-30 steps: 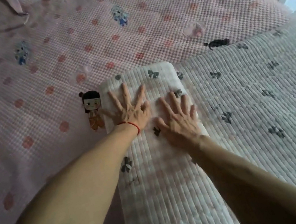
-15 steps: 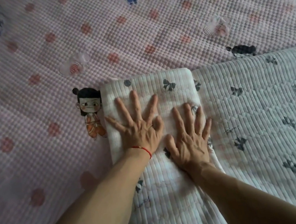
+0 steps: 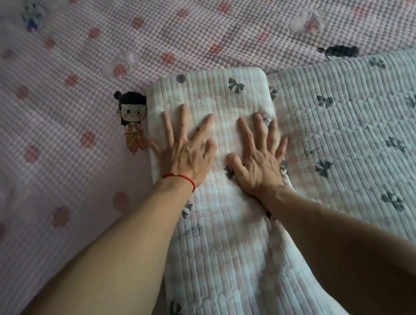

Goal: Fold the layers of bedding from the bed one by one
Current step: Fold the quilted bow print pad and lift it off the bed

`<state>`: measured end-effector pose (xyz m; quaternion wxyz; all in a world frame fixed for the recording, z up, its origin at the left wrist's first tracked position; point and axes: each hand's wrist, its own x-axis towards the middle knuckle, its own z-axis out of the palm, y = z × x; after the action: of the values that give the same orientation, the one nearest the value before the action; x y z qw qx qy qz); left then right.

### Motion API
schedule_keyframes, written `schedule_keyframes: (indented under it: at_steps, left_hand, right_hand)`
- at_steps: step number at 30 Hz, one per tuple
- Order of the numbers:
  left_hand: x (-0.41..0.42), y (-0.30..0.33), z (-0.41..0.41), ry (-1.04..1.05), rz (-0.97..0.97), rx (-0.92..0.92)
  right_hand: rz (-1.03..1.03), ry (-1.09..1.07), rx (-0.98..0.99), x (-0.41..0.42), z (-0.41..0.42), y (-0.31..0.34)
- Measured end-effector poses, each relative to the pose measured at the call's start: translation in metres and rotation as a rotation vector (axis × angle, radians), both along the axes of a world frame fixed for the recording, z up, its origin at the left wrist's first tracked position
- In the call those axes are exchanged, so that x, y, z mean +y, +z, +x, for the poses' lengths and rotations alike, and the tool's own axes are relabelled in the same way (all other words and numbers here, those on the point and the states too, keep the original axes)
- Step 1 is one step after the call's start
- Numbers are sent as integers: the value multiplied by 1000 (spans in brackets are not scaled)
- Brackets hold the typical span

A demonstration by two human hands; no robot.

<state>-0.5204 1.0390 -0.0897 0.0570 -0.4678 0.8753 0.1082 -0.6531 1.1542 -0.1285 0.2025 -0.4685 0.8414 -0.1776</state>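
Note:
A white quilted bedding layer with dark bow prints lies on the bed. Its left part is folded into a long thick strip (image 3: 232, 248) running away from me; the rest (image 3: 367, 137) spreads flat to the right. My left hand (image 3: 186, 149), a red string at its wrist, presses flat on the strip near its far end with fingers spread. Beside it, my right hand (image 3: 258, 154) presses flat on the strip's right edge, fingers straight. Under everything lies a pink checked sheet (image 3: 60, 126) with red dots and cartoon figures.
A printed cartoon child figure (image 3: 132, 121) shows on the pink sheet just left of the strip's far corner. The pink sheet stretches wide to the left and beyond the strip. The white layer's far edge (image 3: 349, 60) runs off to the right.
Both hands have stayed flat on the folded strip, sliding slightly toward me along it. The view has dropped lower and closer to the bed.

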Motion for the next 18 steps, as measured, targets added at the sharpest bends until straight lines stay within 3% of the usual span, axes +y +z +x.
schedule_keyframes:
  at_steps: [5, 9, 14, 18]
  left_hand:
    - [70, 13, 46, 494, 229, 439]
    - [92, 41, 83, 883, 558, 409]
    - [93, 80, 86, 799, 594, 369]
    - [113, 127, 61, 712, 578, 418]
  right_hand:
    - [33, 258, -18, 29, -27, 11]
    - [77, 370, -106, 89, -28, 22]
    - [87, 362, -239, 150, -27, 37]
    - [93, 300, -498, 175, -34, 56]
